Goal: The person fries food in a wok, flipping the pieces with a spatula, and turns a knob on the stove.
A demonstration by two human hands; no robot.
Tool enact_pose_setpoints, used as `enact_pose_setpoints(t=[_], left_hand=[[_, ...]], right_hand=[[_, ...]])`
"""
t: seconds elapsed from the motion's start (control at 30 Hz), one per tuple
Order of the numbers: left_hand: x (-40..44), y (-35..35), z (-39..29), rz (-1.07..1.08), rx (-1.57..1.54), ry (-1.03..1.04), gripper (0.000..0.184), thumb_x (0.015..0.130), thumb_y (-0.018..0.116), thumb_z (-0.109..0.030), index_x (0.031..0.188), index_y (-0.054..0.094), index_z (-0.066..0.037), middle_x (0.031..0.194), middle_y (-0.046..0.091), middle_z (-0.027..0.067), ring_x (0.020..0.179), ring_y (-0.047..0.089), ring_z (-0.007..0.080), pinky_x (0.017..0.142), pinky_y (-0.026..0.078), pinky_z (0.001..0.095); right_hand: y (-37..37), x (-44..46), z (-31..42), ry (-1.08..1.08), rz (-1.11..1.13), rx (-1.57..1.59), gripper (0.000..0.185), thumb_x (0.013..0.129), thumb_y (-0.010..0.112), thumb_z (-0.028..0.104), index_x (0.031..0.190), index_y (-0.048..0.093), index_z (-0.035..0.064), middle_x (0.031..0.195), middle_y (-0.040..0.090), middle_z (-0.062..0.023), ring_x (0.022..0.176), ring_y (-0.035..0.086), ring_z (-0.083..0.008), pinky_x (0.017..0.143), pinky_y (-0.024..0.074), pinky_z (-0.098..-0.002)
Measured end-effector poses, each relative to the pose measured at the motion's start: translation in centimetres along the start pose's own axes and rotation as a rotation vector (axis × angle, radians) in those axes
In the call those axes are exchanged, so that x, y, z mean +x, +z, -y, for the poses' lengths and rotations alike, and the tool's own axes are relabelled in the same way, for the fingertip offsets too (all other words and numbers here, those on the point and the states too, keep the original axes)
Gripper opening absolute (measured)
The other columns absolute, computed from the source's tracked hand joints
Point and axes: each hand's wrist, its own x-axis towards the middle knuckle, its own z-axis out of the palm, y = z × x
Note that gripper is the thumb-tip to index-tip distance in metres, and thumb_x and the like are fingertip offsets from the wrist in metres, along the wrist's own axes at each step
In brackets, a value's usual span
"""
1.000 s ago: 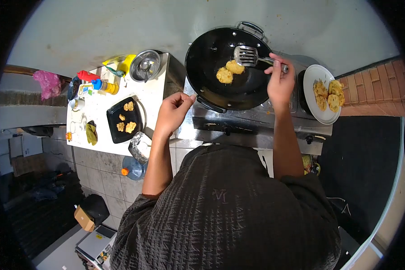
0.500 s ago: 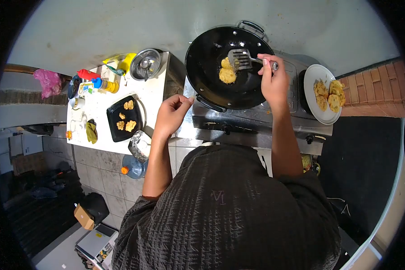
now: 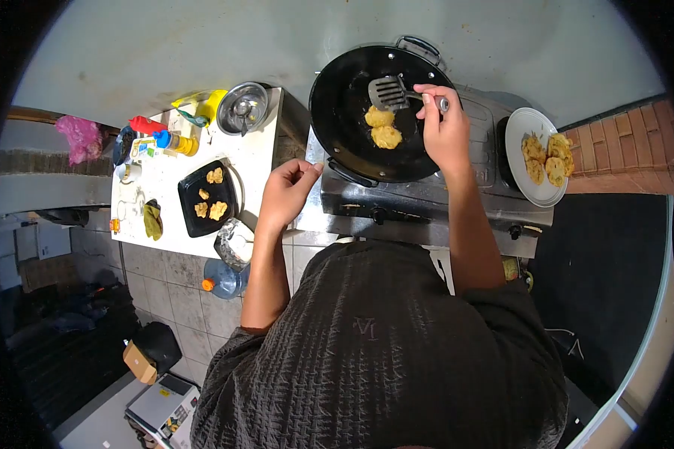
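In the head view my right hand (image 3: pixel 443 131) grips the handle of a slotted spatula (image 3: pixel 389 93). Its blade is over the far side of two yellow fritters (image 3: pixel 386 137), which lie side by side in a black wok (image 3: pixel 344 142). A thin film of oil shines in the wok. My left hand (image 3: pixel 288 191) is closed, thumb against curled fingers, by the stove's left edge near the wok's handle (image 3: pixel 352 173); I see nothing in it. On the right, a white plate (image 3: pixel 523 135) bears several browned fritters (image 3: pixel 554 161).
The wok sits on a metal gas stove (image 3: pixel 442 209). To the left, a white table (image 3: pixel 150 217) carries a black tray (image 3: pixel 191 218) with several fried pieces, a metal bowl (image 3: pixel 243 105) holding a ladle, and a yellow bottle (image 3: pixel 180 142). A water jug (image 3: pixel 225 278) is below.
My right hand and the spatula have moved left and slightly away from me. The blade has come off the fritters, which have shifted a little nearer to me. My left hand stays put.
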Motion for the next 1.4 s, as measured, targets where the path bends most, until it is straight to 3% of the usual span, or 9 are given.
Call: enact_pose_setpoints(t=[0.27,0.33,0.43,0.63,0.87,1.2,1.27,1.3,1.4], left_hand=[[-0.2,0.0,-0.1,-0.006,-0.043,0.004,0.024,0.09,0.067,-0.021,0.077,0.062,-0.002,0.061,0.047,-0.008,0.056,0.036,0.0017,0.049,0.028,0.021],[-0.2,-0.1,-0.5,0.026,0.012,-0.065,0.025,0.092,0.065,-0.021,0.077,0.062,-0.002,0.073,0.056,-0.0053,0.069,0.045,0.0034,0.063,0.036,0.0202],[-0.1,0.4,-0.2,-0.01,-0.024,0.001,0.025,0.09,0.067,-0.021,0.076,0.062,-0.002,0.061,0.047,-0.0079,0.056,0.036,0.002,0.05,0.028,0.0217],[-0.1,0.4,-0.6,0.044,-0.012,-0.071,0.024,0.092,0.065,-0.021,0.077,0.062,-0.002,0.069,0.05,-0.0077,0.064,0.039,0.0023,0.056,0.031,0.0205],[-0.3,0.3,-0.6,0.04,-0.017,-0.089,0.023,0.092,0.065,-0.021,0.078,0.063,-0.002,0.068,0.05,-0.0079,0.063,0.04,0.0024,0.056,0.031,0.0206],[-0.3,-0.3,-0.1,-0.016,-0.072,0.03,0.025,0.09,0.067,-0.022,0.078,0.063,0.0,0.062,0.046,-0.0077,0.057,0.037,0.0025,0.051,0.029,0.0215],[-0.3,-0.4,-0.3,-0.011,-0.079,0.045,0.025,0.09,0.067,-0.022,0.079,0.063,0.0,0.062,0.046,-0.0076,0.057,0.037,0.0025,0.051,0.03,0.0215],[-0.5,-0.3,-0.5,-0.019,-0.061,0.041,0.025,0.09,0.067,-0.022,0.079,0.063,0.0,0.062,0.046,-0.0076,0.058,0.037,0.0025,0.051,0.03,0.0215],[-0.7,-0.2,-1.0,-0.032,-0.037,0.03,0.025,0.09,0.067,-0.022,0.078,0.063,0.0,0.062,0.046,-0.0077,0.058,0.037,0.0025,0.051,0.03,0.0215]], right_hand=[[-1.9,-0.9,2.1,0.075,-0.053,0.005,0.01,0.096,0.053,0.012,0.1,0.056,0.0027,0.095,0.069,-0.0061,0.061,0.059,-0.0102,0.058,0.0489,-0.0253],[-2.3,-1.1,2.6,0.154,0.005,-0.013,0.011,0.096,0.053,0.013,0.1,0.056,0.0025,0.093,0.069,-0.0065,0.06,0.058,-0.0107,0.058,0.0485,-0.0257],[-2.4,-1.9,2.3,0.197,0.034,-0.07,0.012,0.096,0.054,0.013,0.1,0.057,0.0028,0.091,0.069,-0.007,0.059,0.058,-0.0116,0.057,0.048,-0.0265],[-1.0,-1.9,1.5,0.053,-0.022,-0.045,0.012,0.096,0.053,0.014,0.099,0.057,0.0029,0.091,0.069,-0.0079,0.06,0.06,-0.0132,0.059,0.0488,-0.0274],[-1.8,-1.7,1.6,0.146,-0.073,-0.118,0.011,0.095,0.055,0.011,0.101,0.059,0.0029,0.088,0.068,-0.0063,0.06,0.06,-0.0129,0.059,0.0491,-0.0271],[0.9,0.3,1.6,0.035,-0.066,-0.049,0.012,0.096,0.053,0.013,0.102,0.058,0.0038,0.088,0.068,-0.0062,0.063,0.062,-0.0141,0.061,0.0499,-0.0271],[1.4,0.1,1.3,0.025,0.027,-0.047,0.01,0.097,0.05,0.01,0.101,0.052,0.0014,0.101,0.069,-0.0075,0.064,0.059,-0.0107,0.062,0.0485,-0.0246],[1.5,0.0,1.3,0.03,0.015,-0.026,0.012,0.096,0.053,0.013,0.102,0.057,0.003,0.086,0.067,-0.0075,0.062,0.062,-0.016,0.061,0.05,-0.0287],[1.1,-0.4,1.5,0.063,0.041,-0.053,0.011,0.096,0.054,0.012,0.102,0.057,0.0035,0.086,0.067,-0.0082,0.062,0.062,-0.016,0.06,0.0497,-0.0289]])
